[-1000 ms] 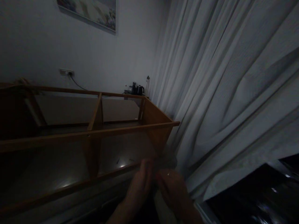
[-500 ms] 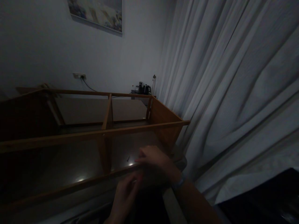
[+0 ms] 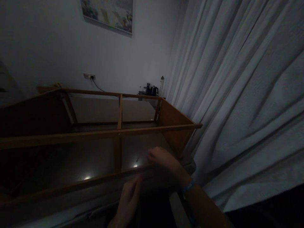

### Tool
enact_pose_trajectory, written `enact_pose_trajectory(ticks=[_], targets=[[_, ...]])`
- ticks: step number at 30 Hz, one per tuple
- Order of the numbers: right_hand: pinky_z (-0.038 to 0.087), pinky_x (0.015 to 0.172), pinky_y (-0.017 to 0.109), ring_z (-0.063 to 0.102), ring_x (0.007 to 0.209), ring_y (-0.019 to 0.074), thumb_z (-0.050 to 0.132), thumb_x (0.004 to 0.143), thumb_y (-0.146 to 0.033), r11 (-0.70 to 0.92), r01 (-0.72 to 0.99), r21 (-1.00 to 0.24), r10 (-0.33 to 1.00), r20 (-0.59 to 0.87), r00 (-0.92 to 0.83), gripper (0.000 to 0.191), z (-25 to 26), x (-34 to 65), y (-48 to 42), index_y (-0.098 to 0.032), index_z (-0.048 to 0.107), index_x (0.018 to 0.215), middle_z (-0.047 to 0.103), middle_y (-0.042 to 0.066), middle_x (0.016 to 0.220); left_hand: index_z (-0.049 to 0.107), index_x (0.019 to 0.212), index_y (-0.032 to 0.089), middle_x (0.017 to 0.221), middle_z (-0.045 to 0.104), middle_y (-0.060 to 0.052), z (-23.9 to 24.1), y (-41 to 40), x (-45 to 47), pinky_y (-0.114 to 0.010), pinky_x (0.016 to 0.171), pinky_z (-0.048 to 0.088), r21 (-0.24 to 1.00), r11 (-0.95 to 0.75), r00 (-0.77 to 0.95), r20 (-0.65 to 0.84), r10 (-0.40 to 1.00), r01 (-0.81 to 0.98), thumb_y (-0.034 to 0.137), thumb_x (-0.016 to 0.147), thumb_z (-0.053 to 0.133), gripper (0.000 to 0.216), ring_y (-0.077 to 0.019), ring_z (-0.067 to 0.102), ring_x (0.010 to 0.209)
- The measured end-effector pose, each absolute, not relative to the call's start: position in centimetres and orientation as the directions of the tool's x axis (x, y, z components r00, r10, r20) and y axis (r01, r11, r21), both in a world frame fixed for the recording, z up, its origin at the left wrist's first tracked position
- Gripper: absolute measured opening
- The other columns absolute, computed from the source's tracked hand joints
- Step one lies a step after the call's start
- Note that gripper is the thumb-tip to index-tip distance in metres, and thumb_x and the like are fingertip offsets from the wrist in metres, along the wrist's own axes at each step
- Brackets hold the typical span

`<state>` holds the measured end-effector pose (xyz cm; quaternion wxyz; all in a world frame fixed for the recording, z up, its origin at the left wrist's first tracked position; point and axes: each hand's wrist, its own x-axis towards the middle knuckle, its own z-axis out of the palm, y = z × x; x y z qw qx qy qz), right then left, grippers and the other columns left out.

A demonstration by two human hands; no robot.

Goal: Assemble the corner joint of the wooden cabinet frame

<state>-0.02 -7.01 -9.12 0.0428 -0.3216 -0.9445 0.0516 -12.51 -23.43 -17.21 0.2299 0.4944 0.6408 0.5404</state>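
Observation:
My left hand (image 3: 128, 196) is at the lower middle, with thumb and fingertips pressed together in a pinch. My right hand (image 3: 163, 160), with a band (image 3: 189, 185) on its wrist, is higher and to the right, its fingers curled in. Dim light and blur hide what either hand may hold. Both are at the near edge of a wooden furniture frame (image 3: 152, 129), which has crossbars and an upright divider (image 3: 117, 153). A small, thin dark piece (image 3: 137, 159) lies on the glossy panel (image 3: 131, 148) inside it, just left of my right hand.
A light curtain (image 3: 228, 104) hangs along the right side, close to the frame's end panel (image 3: 174, 126). Behind stand a black kettle (image 3: 154, 91) and other small items. A cable runs from a wall socket (image 3: 89, 76), below a picture (image 3: 109, 14).
The view has turned a little left, so the frame appears farther right. My hands have drawn slightly apart; the small dark piece remains on the panel.

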Motion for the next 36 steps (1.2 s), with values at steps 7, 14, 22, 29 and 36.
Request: enact_pose_trajectory(ticks=[7, 14, 22, 29, 36], targets=[[0.042, 0.07, 0.022, 0.064, 0.077, 0.0151, 0.052, 0.092, -0.03, 0.811, 0.537, -0.232, 0.585, 0.331, -0.74, 0.016, -10.1, 0.6, -6.7, -0.021, 0.063, 0.088, 0.068, 0.002, 0.083, 0.06, 0.063, 0.019, 0.056, 0.058, 0.001, -16.2, -24.1, -14.0, -0.021, 0.051, 0.042, 0.781, -0.18, -0.309, 0.433, 0.847, 0.599, 0.048, 0.083, 0.05, 0.037, -0.0106, 0.051, 0.052], [0.046, 0.071, 0.025, 0.064, 0.076, 0.0157, 0.037, 0.096, -0.03, 0.731, 0.49, -0.476, 0.681, 0.563, -0.468, 0.024, -11.7, 5.3, -9.6, -0.021, 0.059, 0.099, 0.067, 0.003, 0.084, 0.053, 0.066, 0.02, 0.065, 0.055, 0.0, -16.0, -25.9, -19.9, -0.024, 0.06, 0.041, 0.603, -0.054, -0.452, 0.651, 0.61, 0.796, 0.047, 0.08, 0.056, 0.03, -0.0136, 0.053, 0.063], [0.045, 0.078, 0.035, 0.061, 0.085, 0.0214, 0.028, 0.097, -0.038, 0.513, 0.496, -0.701, 0.679, 0.684, 0.265, 0.033, -14.5, 11.9, -10.6, -0.017, 0.053, 0.098, 0.065, 0.012, 0.093, 0.061, 0.091, 0.019, 0.08, 0.063, -0.005, -13.7, -26.4, -23.2, -0.032, 0.07, 0.034, 0.392, 0.296, -0.476, 0.521, 0.709, 0.871, 0.039, 0.089, 0.04, 0.029, -0.0216, 0.052, 0.083], [0.044, 0.072, 0.037, 0.061, 0.084, 0.0256, 0.024, 0.095, -0.044, 0.347, 0.63, -0.695, 0.795, 0.574, 0.196, 0.045, -15.3, 12.9, -7.6, -0.014, 0.056, 0.105, 0.064, 0.015, 0.097, 0.066, 0.089, 0.023, 0.097, 0.064, -0.006, -13.6, -25.8, -22.2, -0.037, 0.072, 0.032, 0.213, 0.381, -0.436, 0.476, 0.764, 0.9, 0.04, 0.088, 0.04, 0.032, -0.0261, 0.049, 0.094], [0.046, 0.073, 0.034, 0.062, 0.081, 0.0215, 0.025, 0.096, -0.044, 0.419, 0.597, -0.684, 0.815, 0.573, 0.084, 0.04, -15.9, 12.0, -7.5, -0.017, 0.054, 0.099, 0.065, 0.011, 0.09, 0.065, 0.086, 0.025, 0.093, 0.064, -0.004, -14.4, -25.4, -23.0, -0.036, 0.069, 0.029, 0.242, 0.347, -0.42, 0.422, 0.803, 0.906, 0.045, 0.086, 0.041, 0.031, -0.0258, 0.049, 0.092]])
